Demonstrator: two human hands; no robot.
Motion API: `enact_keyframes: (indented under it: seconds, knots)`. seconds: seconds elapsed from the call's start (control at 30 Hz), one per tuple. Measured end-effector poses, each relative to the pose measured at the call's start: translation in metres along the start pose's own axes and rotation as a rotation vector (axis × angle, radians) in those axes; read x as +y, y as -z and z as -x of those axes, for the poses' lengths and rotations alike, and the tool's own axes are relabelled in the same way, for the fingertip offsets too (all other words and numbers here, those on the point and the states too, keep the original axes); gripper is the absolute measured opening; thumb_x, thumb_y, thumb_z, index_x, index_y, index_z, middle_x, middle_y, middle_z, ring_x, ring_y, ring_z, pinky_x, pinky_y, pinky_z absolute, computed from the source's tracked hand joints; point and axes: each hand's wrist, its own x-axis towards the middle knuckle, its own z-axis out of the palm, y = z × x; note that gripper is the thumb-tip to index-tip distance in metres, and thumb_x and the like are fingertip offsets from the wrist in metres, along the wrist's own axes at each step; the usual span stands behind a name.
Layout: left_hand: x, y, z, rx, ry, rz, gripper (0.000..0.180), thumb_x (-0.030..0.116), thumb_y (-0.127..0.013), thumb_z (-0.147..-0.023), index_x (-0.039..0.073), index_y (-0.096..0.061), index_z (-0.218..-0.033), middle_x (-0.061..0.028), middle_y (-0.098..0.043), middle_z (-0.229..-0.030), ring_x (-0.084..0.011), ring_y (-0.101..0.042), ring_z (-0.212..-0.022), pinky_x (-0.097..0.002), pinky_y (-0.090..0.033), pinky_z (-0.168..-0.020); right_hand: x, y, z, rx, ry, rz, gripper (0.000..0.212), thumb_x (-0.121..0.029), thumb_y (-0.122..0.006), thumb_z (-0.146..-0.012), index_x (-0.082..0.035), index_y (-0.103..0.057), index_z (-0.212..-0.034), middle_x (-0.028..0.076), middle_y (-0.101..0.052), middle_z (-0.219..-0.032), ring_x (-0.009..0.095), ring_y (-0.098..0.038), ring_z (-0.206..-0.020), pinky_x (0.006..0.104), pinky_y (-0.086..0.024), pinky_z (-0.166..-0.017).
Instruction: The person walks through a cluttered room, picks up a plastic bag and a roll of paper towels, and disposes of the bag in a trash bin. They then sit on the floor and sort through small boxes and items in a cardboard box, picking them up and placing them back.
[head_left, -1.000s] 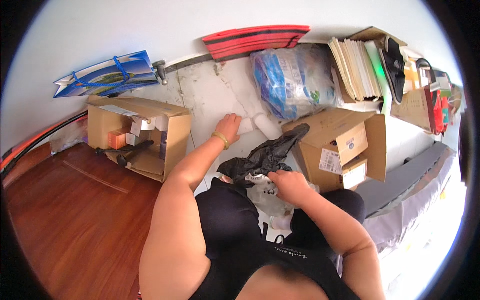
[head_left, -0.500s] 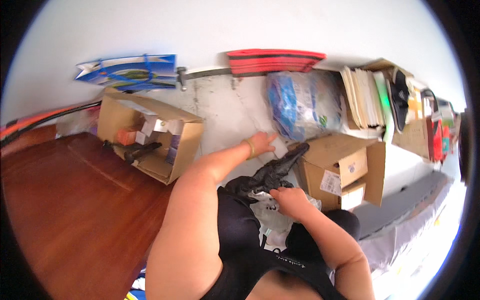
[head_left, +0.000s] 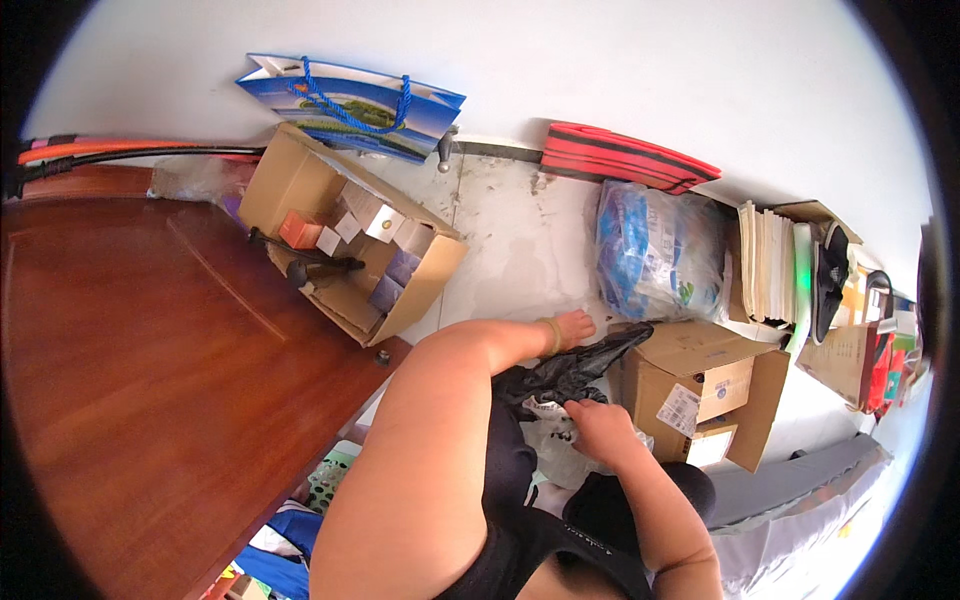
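Observation:
A crumpled black plastic bag (head_left: 570,376) lies across my lap and stretches right, to the open carton beside it. My right hand (head_left: 604,432) is closed at its near edge, fingers pinching the plastic. Under that hand hangs a whitish plastic bag (head_left: 560,446), partly covered by the black one. My left hand (head_left: 572,329) is at the far side of the black bag, next to its upper edge, fingers apart and nothing visible in them. A yellowish band (head_left: 553,336) circles my left wrist.
Left is a reddish-brown wooden surface (head_left: 130,330). An open carton (head_left: 440,290) holds small boxes. A blue paper bag (head_left: 370,115) and a red striped folded bag (head_left: 625,158) lean by the wall. A wrapped blue package (head_left: 660,255) and another carton (head_left: 690,350) stand right.
The whole view has shifted, so the surroundings sit lower and further right. My left hand has drawn back from the floor toward the black bag. My right hand keeps its grip.

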Motion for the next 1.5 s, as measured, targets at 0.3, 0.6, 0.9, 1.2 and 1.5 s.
enact_keyframes:
  seconds: [0.3,0.6,0.9,1.2,1.5]
  knots:
    - [0.005,-0.039,0.001,0.558,-0.107,-0.353,0.031,0.032,-0.043,-0.086,0.019,-0.059,-0.110,-0.0038,-0.050,-0.115,-0.0250,-0.043,-0.107,-0.0429,-0.032,-0.092,-0.003,0.003,0.000,-0.001,0.015,-0.007,0.032,-0.010,-0.065,-0.062,-0.009,-0.052,-0.092,0.011,-0.059,-0.086,0.032,-0.061,-0.082,0.0432,-0.049,-0.066]
    - [0.013,-0.002,0.001,0.030,0.124,0.275,0.059,0.022,-0.053,-0.080,0.007,-0.036,-0.135,-0.0142,-0.049,-0.114,-0.0285,-0.049,-0.103,-0.0425,-0.037,-0.083,0.005,-0.001,0.000,0.027,0.011,-0.017,0.032,-0.009,-0.065,-0.062,-0.010,-0.053,-0.092,0.010,-0.059,-0.085,0.032,-0.061,-0.080,0.0434,-0.049,-0.065]
    - [-0.013,0.122,0.124,0.041,0.666,0.603,0.110,0.027,-0.078,-0.048,0.007,-0.022,-0.140,-0.0201,-0.046,-0.117,-0.0357,-0.047,-0.107,-0.0425,-0.037,-0.093,-0.038,0.014,0.006,-0.016,0.015,0.025,0.025,-0.007,-0.060,-0.068,-0.011,-0.056,-0.093,0.009,-0.061,-0.085,0.029,-0.063,-0.080,0.0410,-0.049,-0.066]
    - [0.005,0.172,0.295,0.891,1.159,0.919,0.100,0.019,-0.077,-0.048,0.002,-0.029,-0.134,-0.0193,-0.040,-0.123,-0.0365,-0.039,-0.116,-0.0399,-0.033,-0.100,-0.076,-0.002,0.012,-0.039,0.017,-0.091,0.024,-0.010,-0.060,-0.069,-0.010,-0.055,-0.092,0.010,-0.062,-0.085,0.030,-0.063,-0.081,0.0429,-0.050,-0.067]
    - [0.006,0.124,0.295,0.929,1.201,1.728,0.089,0.010,-0.072,-0.061,0.009,-0.026,-0.137,-0.0099,-0.048,-0.118,-0.0228,-0.048,-0.108,-0.0350,-0.042,-0.090,-0.083,0.020,0.088,-0.002,-0.071,-0.293,0.038,-0.014,-0.067,-0.063,-0.009,-0.051,-0.097,0.012,-0.059,-0.094,0.034,-0.059,-0.088,0.0437,-0.049,-0.072]
